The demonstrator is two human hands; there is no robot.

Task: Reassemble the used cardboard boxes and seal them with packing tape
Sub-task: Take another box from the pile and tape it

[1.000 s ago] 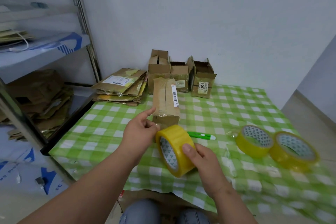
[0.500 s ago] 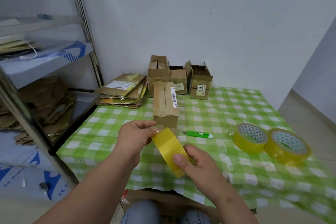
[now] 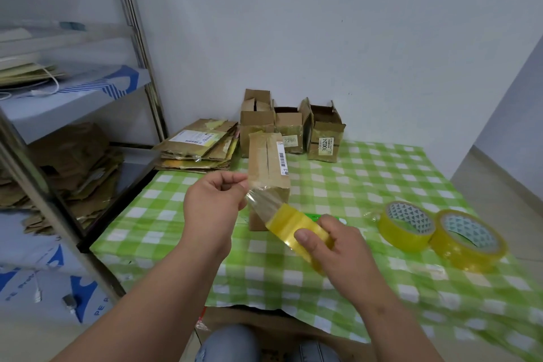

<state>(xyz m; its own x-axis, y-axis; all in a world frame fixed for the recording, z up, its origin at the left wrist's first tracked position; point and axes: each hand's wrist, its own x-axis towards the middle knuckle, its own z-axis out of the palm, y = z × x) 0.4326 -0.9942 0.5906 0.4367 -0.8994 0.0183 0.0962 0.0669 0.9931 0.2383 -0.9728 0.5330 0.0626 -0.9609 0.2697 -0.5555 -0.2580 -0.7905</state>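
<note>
A long closed cardboard box [image 3: 268, 168] with a barcode label lies on the green checked tablecloth [image 3: 367, 185], pointing away from me. In front of its near end my right hand [image 3: 343, 247] grips a yellow packing tape roll [image 3: 296, 229], thumb on its outer face. My left hand [image 3: 213, 206] pinches the free end of the tape, and a short clear strip [image 3: 261, 203] stretches from those fingers to the roll, just before the box's near end.
Two more yellow tape rolls [image 3: 407, 223] [image 3: 467, 238] lie at the right. A green cutter [image 3: 323, 218] shows partly behind my right hand. Three open small boxes [image 3: 293, 129] stand by the wall, flattened cardboard [image 3: 199, 145] to their left. A metal shelf [image 3: 73, 115] stands left.
The roll has turned edge-on in my right hand. My left hand has taken the tape end and drawn a short strip off the roll, up and to the left.
</note>
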